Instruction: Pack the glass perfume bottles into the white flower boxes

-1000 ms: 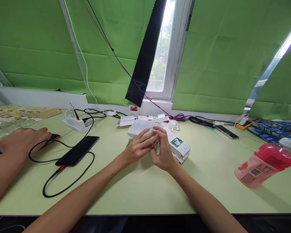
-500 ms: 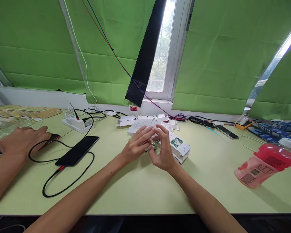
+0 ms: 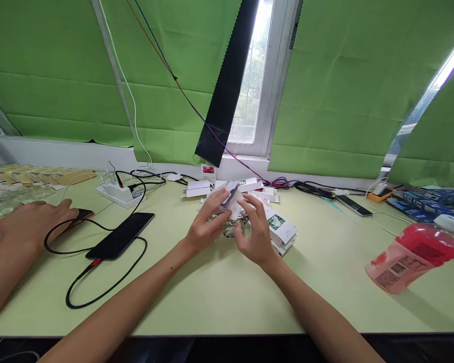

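Observation:
My left hand [image 3: 205,225] grips a small white box [image 3: 231,199] and holds it tilted just above the table. My right hand [image 3: 256,233] is beside it with fingers spread and curled, its fingertips near the box's lower edge. A crumpled clear packet [image 3: 231,231] lies on the table between both hands. Behind and to the right of my hands sits a pile of small white boxes [image 3: 282,230], some printed with a flower picture.
Another person's hand [image 3: 28,222] rests on a phone [image 3: 82,214] at the left. A black phone [image 3: 121,234] with a looped cable, a power strip [image 3: 117,192], a tipped red bottle [image 3: 416,257], another phone [image 3: 353,205] and blue boxes [image 3: 426,202] lie on the green table [image 3: 219,297].
My left hand has picked the white box up off the pile and raised it. My right hand's fingers have spread, and the clear packet now lies on the table. The other person's hand shifted slightly.

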Demonstrator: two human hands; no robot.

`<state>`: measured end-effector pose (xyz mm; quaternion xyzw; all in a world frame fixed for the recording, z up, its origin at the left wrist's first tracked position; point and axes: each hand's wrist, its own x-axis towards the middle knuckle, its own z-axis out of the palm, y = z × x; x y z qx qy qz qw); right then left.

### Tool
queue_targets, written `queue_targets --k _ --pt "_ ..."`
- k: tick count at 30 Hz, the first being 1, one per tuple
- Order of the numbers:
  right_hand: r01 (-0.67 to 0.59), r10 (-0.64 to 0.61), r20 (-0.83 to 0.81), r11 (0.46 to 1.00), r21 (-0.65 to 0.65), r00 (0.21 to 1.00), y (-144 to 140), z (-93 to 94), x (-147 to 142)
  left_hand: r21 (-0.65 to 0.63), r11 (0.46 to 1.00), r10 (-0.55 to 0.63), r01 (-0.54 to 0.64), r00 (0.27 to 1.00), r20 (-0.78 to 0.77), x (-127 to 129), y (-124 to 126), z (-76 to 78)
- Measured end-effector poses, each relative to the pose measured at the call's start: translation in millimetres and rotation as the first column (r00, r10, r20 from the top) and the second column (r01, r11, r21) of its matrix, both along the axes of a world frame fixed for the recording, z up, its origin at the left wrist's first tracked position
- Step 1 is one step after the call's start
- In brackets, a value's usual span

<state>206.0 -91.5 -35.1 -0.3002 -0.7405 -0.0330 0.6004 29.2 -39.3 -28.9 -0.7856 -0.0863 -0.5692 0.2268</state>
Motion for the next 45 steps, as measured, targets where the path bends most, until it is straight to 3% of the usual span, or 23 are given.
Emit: queue_targets --k 8,23,31,45 --pt "0.027 -0.025 0.067 1.000 -0.016 0.997 -0.3 -0.6 -0.4 0.024 0.999 0.030 -0.029 0.999 -0.031 -1.1 -5.3 4.7" --pt "0.021 -0.014 0.102 0.998 -0.066 0.995 0.8 -2.5 -0.3 0.039 0.999 -0.031 0.032 0.999 -0.031 1.4 -4.9 8.9" --pt "0.028 -0.021 0.104 0.998 -0.064 0.994 1.5 -1.3 -0.7 0.031 0.998 0.048 -0.048 0.999 -0.014 -1.1 -1.1 1.9" --pt "0.047 -0.036 0.090 0.991 -0.123 0.995 3.8 -3.2 -0.4 -0.002 0.992 0.127 -0.127 0.992 -0.027 -1.6 -6.8 7.3"
